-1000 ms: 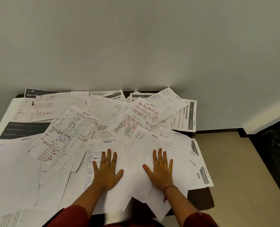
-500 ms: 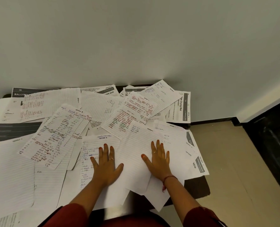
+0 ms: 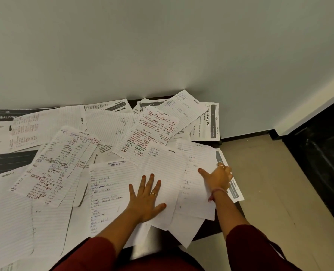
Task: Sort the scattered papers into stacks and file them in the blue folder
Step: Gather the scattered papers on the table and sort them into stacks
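Observation:
Many white papers lie scattered and overlapping on a dark table [image 3: 208,230]: lined handwritten sheets [image 3: 62,161] and printed pages [image 3: 207,122]. My left hand [image 3: 145,198] lies flat, fingers spread, on a nearly blank lined sheet [image 3: 162,165] near the front edge. My right hand [image 3: 216,178] is at the right edge of another lined sheet [image 3: 197,194]. Its thumb lies on top and its fingers curl at the edge, pinching the sheet. No blue folder shows in this view.
A grey wall stands right behind the table. Beige floor tiles [image 3: 269,188] and a dark panel [image 3: 322,157] lie to the right. Some sheets overhang the table's front and right edges. Dark printed pages [image 3: 8,161] lie at the far left.
My right hand has slid right from lying flat to the sheet's right edge, where its fingers have curled. My left hand has shifted slightly right and stays flat. The camera view has moved left and down.

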Demonstrator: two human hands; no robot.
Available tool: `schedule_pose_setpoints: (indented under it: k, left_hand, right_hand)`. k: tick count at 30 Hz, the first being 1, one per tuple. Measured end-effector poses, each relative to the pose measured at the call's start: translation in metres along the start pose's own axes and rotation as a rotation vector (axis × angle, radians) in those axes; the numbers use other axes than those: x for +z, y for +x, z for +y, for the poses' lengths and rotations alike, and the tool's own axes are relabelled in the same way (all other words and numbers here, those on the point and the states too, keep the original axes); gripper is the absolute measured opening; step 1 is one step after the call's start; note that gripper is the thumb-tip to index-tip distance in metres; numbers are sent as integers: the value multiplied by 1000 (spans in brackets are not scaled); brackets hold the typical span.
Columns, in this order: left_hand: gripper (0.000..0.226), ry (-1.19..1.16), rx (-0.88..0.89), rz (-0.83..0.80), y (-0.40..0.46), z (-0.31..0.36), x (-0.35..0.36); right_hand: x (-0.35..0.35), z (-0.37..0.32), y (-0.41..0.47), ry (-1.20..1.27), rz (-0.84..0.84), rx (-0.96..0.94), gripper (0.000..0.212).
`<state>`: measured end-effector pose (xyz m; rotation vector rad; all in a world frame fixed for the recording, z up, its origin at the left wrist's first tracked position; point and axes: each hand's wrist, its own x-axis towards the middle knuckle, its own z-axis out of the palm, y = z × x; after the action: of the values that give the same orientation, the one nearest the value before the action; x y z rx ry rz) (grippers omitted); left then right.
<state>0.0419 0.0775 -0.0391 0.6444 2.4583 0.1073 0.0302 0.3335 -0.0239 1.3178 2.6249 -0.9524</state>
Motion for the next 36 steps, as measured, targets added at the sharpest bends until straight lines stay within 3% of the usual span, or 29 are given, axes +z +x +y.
schedule_pose_setpoints:
  k: [8,13,16,22,24,29,36]
  left_hand:
    - [102,-18,-18,-42,1,0,1]
    - [109,-52,-12,-54,2,0,-1]
    - [115,-33,-25,-65,3,1,-4]
    - [75,-71,-82,57,5,17,-43]
    - [68,-243,-28,164,6,23,-63]
    - [56,-992,52,340,-1,42,-127]
    - [49,-1407,116,362,-7,62,-182]
  right_hand:
    - [-5,-10,6,235,-81,16,77]
    - [-9,-13,-3,573,-139,-53,63]
    - [-25,-15,-5,619,-148,-141,52]
    - [-81,-29,-11,697,-123,-340,45]
    - [-102,-35,-15,728,-114,-390,46]
    - [-145,-47,-30,796,-130,-483,51]
    - [-154,-63,-52,1093,-319,-412,58]
